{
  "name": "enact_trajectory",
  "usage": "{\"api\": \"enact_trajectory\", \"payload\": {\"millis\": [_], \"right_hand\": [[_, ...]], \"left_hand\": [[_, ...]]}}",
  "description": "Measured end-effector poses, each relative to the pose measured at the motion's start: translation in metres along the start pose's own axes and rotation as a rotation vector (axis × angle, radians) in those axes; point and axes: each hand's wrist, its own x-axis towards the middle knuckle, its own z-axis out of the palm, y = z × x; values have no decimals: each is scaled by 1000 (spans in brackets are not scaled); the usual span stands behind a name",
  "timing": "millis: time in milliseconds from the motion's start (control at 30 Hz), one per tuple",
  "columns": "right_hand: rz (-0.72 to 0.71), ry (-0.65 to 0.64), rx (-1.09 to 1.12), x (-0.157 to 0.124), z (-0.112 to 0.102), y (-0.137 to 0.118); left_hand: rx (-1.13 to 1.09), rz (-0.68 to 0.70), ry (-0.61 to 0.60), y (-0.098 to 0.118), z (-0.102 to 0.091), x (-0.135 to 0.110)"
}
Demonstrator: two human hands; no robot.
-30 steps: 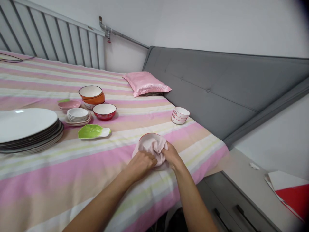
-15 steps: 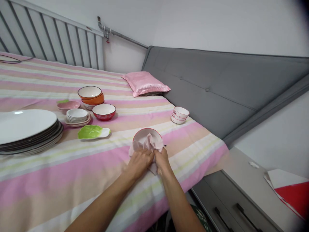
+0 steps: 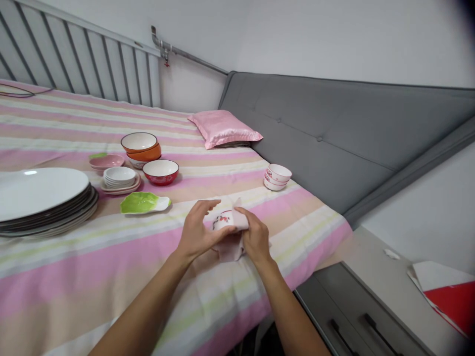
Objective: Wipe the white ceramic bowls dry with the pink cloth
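A white bowl (image 3: 223,219) with a red floral pattern is tilted so its patterned outer side shows, partly covered by a pale pink cloth (image 3: 230,249). My right hand (image 3: 257,235) grips the cloth against the bowl's right side. To the left, my left hand (image 3: 200,230) curves beside the bowl with fingers and thumb spread apart; its thumb lies in front of the bowl near the cloth. Both hands hide part of the bowl's edge.
On the striped bed sheet (image 3: 148,269) stand a red bowl (image 3: 161,173), stacked orange bowls (image 3: 144,148), a green leaf-shaped dish (image 3: 143,202), small white dishes (image 3: 119,175), large plates (image 3: 44,193) and stacked small bowls (image 3: 278,177). A pink pillow (image 3: 224,128) lies by the grey headboard (image 3: 334,133).
The bowl has turned from showing its inside to showing its patterned outside. My left hand has let go of the cloth and spread open; my right hand now holds cloth around the bowl's side.
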Motion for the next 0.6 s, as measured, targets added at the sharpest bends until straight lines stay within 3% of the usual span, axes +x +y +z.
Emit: {"api": "enact_trajectory", "payload": {"millis": [133, 200, 467, 600], "right_hand": [[-145, -126, 30, -4, 13, -4], [-125, -135, 34, -3, 17, -4], [217, -126, 264, -4, 29, 17], [397, -89, 205, -14, 40, 29]], "left_hand": [[-147, -239, -396, -24, 7, -6], [-183, -309, -494, -32, 9, -9], [-93, -389, -558, -31, 7, -7], [-47, -446, -524, -25, 6, -3]]}}
